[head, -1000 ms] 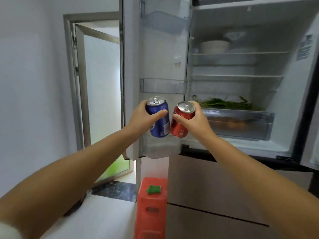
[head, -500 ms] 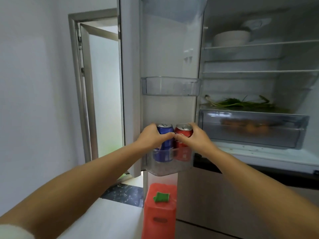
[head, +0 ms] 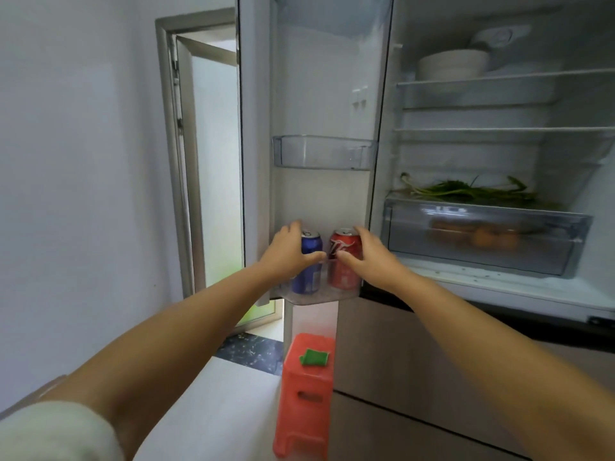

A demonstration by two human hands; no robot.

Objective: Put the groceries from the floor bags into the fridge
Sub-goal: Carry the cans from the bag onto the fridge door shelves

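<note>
A blue can (head: 311, 245) and a red can (head: 345, 249) stand upright side by side in the lowest clear bin (head: 319, 297) of the open fridge door. My left hand (head: 287, 251) curls round the blue can from the left, thumb across its front. From the right, my right hand (head: 367, 254) wraps the red can the same way. The lower halves of both cans show through the bin wall. No floor bags are in view.
A clear door bin (head: 324, 154) sits higher up. Inside the fridge are green vegetables (head: 466, 193) above a crisper drawer (head: 482, 236) and a white bowl (head: 449, 66) on the top shelf. A red plastic stool (head: 306, 394) with a green item (head: 314, 356) stands below the door.
Both hands carried the cans from in front of the fridge down and forward into the lowest door bin, where the cans now stand.
</note>
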